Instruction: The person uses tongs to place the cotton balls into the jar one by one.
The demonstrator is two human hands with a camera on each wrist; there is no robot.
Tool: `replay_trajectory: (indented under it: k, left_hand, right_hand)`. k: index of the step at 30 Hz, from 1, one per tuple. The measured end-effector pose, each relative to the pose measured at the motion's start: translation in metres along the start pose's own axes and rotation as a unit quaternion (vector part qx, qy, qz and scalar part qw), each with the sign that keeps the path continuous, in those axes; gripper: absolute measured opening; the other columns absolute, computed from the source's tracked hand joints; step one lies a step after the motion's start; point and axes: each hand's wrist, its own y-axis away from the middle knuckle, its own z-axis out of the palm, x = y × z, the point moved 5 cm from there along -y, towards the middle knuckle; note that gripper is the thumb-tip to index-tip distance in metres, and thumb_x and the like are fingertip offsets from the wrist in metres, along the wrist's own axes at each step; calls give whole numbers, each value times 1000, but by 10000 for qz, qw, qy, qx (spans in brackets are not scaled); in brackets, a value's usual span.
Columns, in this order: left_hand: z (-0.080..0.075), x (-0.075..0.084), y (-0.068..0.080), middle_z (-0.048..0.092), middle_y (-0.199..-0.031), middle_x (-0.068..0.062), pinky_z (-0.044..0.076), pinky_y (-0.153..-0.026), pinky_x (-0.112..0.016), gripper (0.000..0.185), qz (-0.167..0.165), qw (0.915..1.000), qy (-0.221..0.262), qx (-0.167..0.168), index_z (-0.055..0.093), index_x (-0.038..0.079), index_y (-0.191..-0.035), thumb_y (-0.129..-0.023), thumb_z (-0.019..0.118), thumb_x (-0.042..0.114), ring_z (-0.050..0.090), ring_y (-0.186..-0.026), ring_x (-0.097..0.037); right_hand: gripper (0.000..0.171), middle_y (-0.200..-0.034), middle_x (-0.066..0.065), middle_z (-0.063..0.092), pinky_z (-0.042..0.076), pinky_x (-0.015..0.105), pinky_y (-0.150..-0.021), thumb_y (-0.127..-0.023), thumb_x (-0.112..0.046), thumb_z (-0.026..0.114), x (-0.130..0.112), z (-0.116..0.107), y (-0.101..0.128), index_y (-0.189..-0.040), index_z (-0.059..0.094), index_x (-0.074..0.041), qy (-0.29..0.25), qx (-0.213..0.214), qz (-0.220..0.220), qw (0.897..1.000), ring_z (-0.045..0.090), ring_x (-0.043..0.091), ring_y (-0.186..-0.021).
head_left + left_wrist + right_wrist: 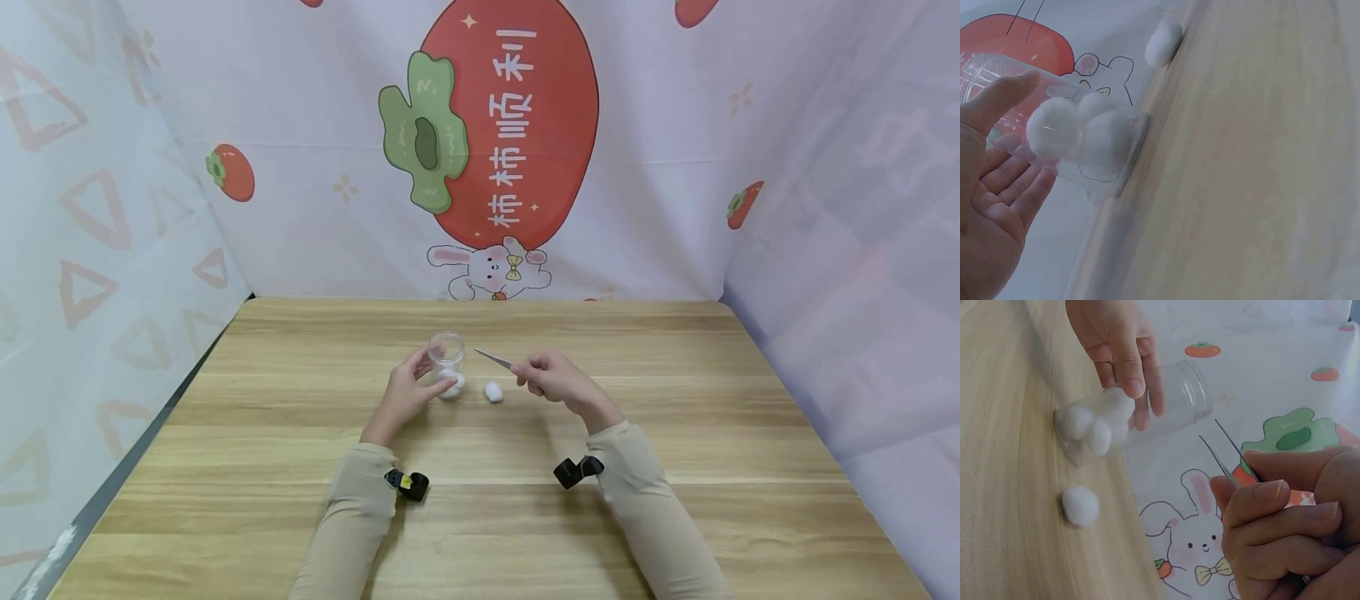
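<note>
A small clear jar [447, 360] stands upright on the wooden table [300, 467], holding white cotton balls [1079, 131]. My left hand [408, 392] grips the jar [1147, 409] from the left side, thumb and fingers around its wall. One loose cotton ball [493, 392] lies on the table just right of the jar, also visible as the cotton ball [1080, 505] in the right wrist view. My right hand [551, 379] pinches metal tweezers [493, 358], whose tips [1210, 434] point at the jar's mouth, slightly apart with nothing between them.
Printed cloth walls [525, 150] close in the table at the back and both sides. Small black wrist cameras [408, 483] sit at both cuffs. The table's left edge [135, 450] borders a grey gap.
</note>
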Motion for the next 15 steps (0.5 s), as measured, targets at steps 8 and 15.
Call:
replay_trajectory:
  k: [8, 15]
  left_hand:
    - [0, 1, 0, 58, -132, -26, 46, -113, -41, 70, 39, 9999, 114, -11, 46, -2, -138, -79, 79, 13, 56, -126, -37]
    - [0, 0, 0, 58, -132, -25, 47, -112, -39, 71, -20, 10000, 25, 5, 45, -2, -139, -78, 79, 12, 56, -126, -37]
  right_hand:
    - [38, -53, -6, 40, 20, 16, -40, -100, -24, 50, 10, -3, 3, -93, 55, 13, -68, -36, 80, 9999, 24, 5, -43]
    - [36, -53, -7, 40, 19, 15, -38, -100, -23, 49, 20, -3, 5, -93, 55, 12, -310, -24, 248, 9992, 24, 3, -42]
